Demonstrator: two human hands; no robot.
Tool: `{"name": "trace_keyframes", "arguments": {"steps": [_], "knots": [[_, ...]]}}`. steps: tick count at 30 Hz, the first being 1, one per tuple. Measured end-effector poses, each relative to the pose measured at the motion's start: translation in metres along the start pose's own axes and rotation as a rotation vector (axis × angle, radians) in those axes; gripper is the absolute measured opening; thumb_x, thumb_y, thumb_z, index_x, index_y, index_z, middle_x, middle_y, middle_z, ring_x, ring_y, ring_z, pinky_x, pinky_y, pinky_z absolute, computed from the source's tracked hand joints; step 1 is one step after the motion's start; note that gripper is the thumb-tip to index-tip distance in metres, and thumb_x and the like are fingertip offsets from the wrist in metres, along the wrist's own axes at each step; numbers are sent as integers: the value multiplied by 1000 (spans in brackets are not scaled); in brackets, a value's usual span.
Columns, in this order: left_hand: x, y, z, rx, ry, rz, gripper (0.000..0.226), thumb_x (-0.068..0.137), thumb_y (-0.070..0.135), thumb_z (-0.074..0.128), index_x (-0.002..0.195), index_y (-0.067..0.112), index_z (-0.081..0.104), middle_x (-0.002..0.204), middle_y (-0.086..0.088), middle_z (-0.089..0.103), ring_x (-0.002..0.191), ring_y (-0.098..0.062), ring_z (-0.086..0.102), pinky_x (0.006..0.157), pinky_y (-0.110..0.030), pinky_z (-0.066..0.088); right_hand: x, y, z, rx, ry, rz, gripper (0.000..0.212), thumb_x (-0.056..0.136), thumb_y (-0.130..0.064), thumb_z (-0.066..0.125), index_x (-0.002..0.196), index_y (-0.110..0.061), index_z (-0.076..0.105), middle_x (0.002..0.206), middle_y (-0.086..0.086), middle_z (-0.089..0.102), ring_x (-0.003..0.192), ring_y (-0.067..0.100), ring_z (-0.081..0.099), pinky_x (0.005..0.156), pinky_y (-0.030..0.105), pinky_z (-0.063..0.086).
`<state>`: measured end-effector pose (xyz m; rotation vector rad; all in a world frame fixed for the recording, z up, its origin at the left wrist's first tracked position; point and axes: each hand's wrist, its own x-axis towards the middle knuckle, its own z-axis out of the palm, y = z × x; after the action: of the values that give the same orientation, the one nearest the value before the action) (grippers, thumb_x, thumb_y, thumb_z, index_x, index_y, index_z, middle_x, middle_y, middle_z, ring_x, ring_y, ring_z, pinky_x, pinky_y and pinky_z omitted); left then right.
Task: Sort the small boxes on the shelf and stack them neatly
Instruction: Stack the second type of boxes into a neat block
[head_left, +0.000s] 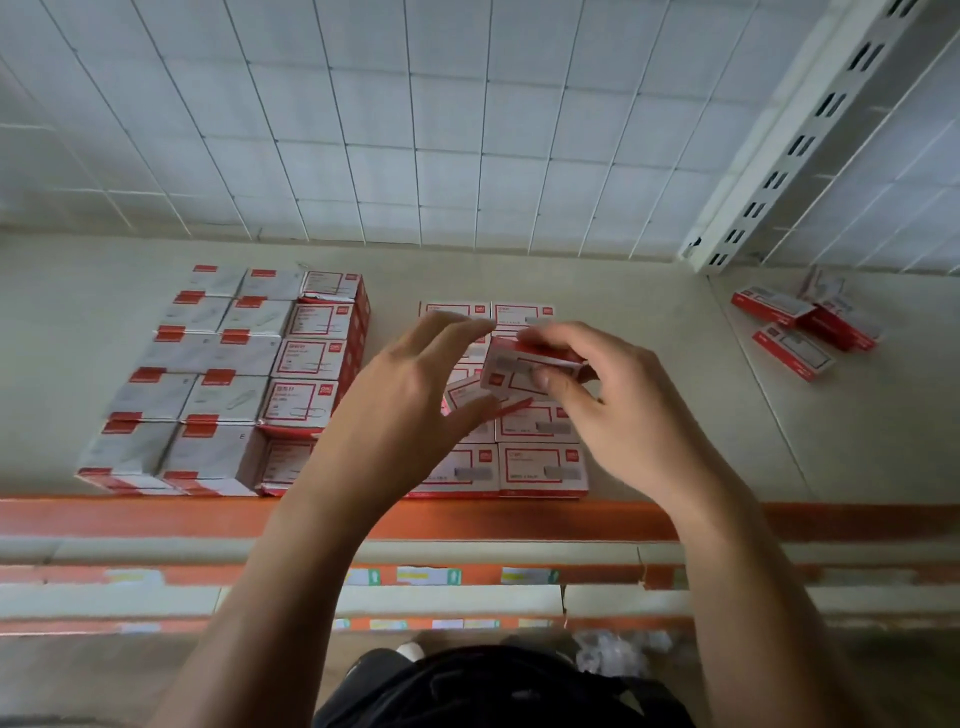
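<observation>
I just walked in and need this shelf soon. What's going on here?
A person is sorting small red-and-white boxes on a shelf. Their right hand pinches one box above the middle group of boxes. The left hand hovers open beside it, fingers spread. A taller block of stacked boxes stands to the left, and a few loose boxes lie scattered at the far right.

Left hand (410, 400) hides middle box rows (543, 467); held box (506, 371) blurred, print unreadable; shelf-edge labels (426, 576) too small to read.
</observation>
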<state>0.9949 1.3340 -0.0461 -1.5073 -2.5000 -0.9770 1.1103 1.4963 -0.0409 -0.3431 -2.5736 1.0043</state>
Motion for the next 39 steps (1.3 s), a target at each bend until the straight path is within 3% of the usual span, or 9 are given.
{"name": "trace_keyframes", "arguments": {"steps": [6,14,20,23,28,31,33,35,39], "knots": [[4,-16,-1,-57,22,94,46,78,16,78,121,12,62,108,0,63,90,-13,60,76,-37,56,-2,-12,14,38,50,24,31,98,-14,56,128,-20,63,118,-9,66,107,-2,57,86,6,44],[4,-26,-3,-96,-19,152,47,79,23,73,123,10,63,104,-1,65,83,-8,59,72,-30,56,-6,-14,26,-13,130,49,32,93,-18,63,125,-22,66,113,-15,66,100,-4,58,87,6,45],[11,-20,-2,-167,62,36,38,86,30,67,120,15,62,99,8,66,78,0,58,71,-11,48,-10,-15,19,290,171,132,50,94,-6,60,138,-26,49,104,-17,63,79,14,70,63,30,60],[15,-7,3,-178,27,72,41,85,39,70,116,13,66,101,5,68,80,-3,60,70,-14,49,-4,-8,12,335,225,121,46,94,-5,60,136,-21,51,113,-8,62,84,19,73,69,42,61],[21,5,14,-54,38,15,48,78,29,78,121,13,62,111,2,62,87,-10,59,73,-31,55,7,8,4,419,170,172,42,89,-12,70,126,-20,54,107,-6,65,89,9,72,76,30,61],[26,4,13,-13,58,-20,48,76,23,80,120,11,64,112,2,61,87,-8,57,73,-25,55,10,18,-4,194,161,47,50,84,-19,73,130,-18,54,124,-7,61,107,3,63,88,20,54],[26,7,14,5,59,-40,52,74,23,83,121,9,64,113,1,61,88,-8,57,74,-17,52,13,28,-10,4,146,-105,54,83,-18,75,132,-13,55,134,-2,57,120,8,56,99,23,49],[26,11,16,1,68,-53,52,73,22,83,120,8,64,112,1,61,89,-7,57,76,-12,49,15,33,-12,-78,94,-192,49,82,-16,75,128,-9,60,131,2,60,123,13,55,103,29,48],[25,12,18,-29,95,-66,49,73,16,82,119,9,65,111,2,61,87,-4,55,77,-12,48,18,36,-10,-117,72,-247,42,81,-15,72,122,-9,65,125,2,65,118,14,59,102,23,47]]}}
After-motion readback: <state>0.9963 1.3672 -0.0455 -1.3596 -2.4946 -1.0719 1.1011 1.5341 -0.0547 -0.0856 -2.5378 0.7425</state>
